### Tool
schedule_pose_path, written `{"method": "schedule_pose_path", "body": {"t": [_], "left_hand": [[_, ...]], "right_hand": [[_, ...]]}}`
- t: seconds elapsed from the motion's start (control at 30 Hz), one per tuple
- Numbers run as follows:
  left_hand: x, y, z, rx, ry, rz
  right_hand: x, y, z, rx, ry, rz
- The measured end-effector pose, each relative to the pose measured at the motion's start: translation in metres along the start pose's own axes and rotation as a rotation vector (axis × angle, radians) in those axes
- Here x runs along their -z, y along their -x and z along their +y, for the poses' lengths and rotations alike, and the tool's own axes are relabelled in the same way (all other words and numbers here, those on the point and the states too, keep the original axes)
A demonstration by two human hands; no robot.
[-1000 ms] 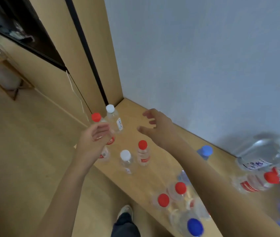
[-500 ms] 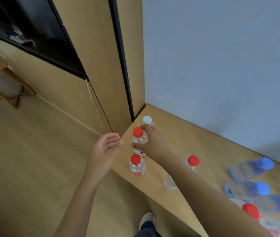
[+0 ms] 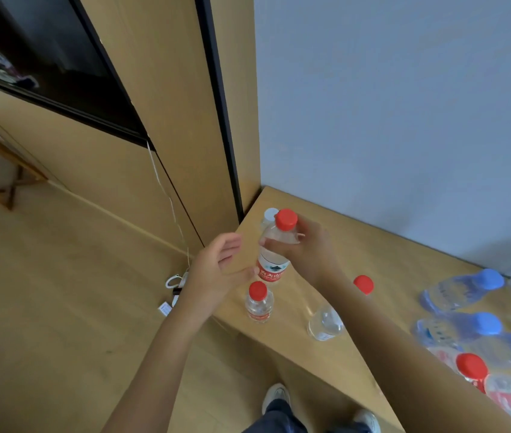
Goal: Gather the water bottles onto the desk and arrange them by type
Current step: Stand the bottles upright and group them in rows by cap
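You are gripping a red-capped bottle (image 3: 274, 249) by its shoulder in your right hand (image 3: 307, 251), lifted over the desk (image 3: 388, 260) near its 11 o'clock corner; your left hand (image 3: 213, 271) is hovering just beside it at 9 o'clock, fingers relaxed and holding nothing. Sorting is looking roughly half done: blue-capped bottles (image 3: 463, 290) are lying together at 3 o'clock, while red caps and clear bottles are sitting mixed. A white-capped bottle (image 3: 269, 214) is standing right behind the held one, and a smaller red-capped bottle (image 3: 258, 301) is crowding it at 6 o'clock. A white cable (image 3: 173, 281) is lying on the floor.
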State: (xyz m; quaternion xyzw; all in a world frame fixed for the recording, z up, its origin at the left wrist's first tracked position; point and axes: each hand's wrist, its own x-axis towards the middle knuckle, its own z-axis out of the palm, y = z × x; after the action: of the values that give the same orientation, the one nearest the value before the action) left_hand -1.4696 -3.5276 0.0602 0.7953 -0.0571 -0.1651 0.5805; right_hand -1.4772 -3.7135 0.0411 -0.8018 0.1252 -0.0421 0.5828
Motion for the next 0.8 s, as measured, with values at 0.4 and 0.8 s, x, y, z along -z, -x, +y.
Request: {"method": "schedule_pose_path", "body": {"t": [0.4, 0.8], "left_hand": [[-0.103, -0.025, 0.074, -0.189, 0.082, -0.355], [-0.154, -0.001, 0.12, -0.127, 0.23, -0.616]], "right_hand": [[0.129, 0.003, -0.109, 0.102, -0.091, 0.289], [0.204, 0.01, -0.107, -0.119, -0.503, 0.103]]}}
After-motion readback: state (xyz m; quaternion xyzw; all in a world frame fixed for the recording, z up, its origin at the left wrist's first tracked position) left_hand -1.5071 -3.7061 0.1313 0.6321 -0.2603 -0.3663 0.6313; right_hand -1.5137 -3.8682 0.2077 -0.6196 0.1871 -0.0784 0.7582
